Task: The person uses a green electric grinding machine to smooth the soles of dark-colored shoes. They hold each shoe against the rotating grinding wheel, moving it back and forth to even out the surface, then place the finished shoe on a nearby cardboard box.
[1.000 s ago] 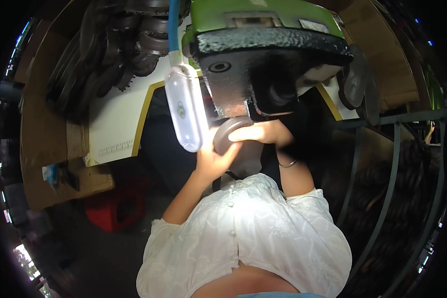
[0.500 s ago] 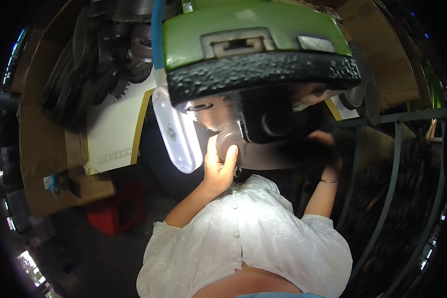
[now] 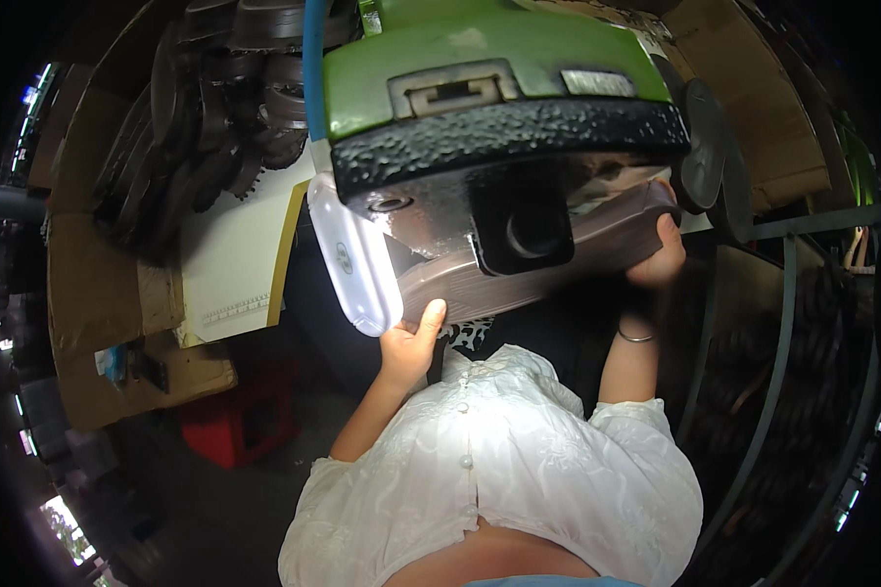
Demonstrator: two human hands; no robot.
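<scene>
I hold a long brown shoe sole [image 3: 465, 291] between my two hands, under the green machine head. Its ridged side edge faces me, and the machine's dark underside hides part of its top. My left hand [image 3: 410, 344] grips the left end, thumb up on the near edge. Around the right end, which sits higher, my right hand [image 3: 659, 256] is closed with its thumb on the near side. The machine [image 3: 499, 59] has a black textured band along its lower edge. A lit white lamp [image 3: 347, 259] hangs beside my left hand.
Dark soles [image 3: 210, 108] pile up in a cardboard box [image 3: 93, 284] at the left, by a white board [image 3: 235, 269] with a yellow edge. More soles [image 3: 703, 147] stand at the right near another carton [image 3: 754, 88]. A metal rack [image 3: 778, 342] stands right; a red stool [image 3: 227, 426] sits low left.
The sole has turned from a blurred, more end-on position to lie lengthwise across my front. My right hand has risen into clearer view, and my left hand has shifted slightly left and down.
</scene>
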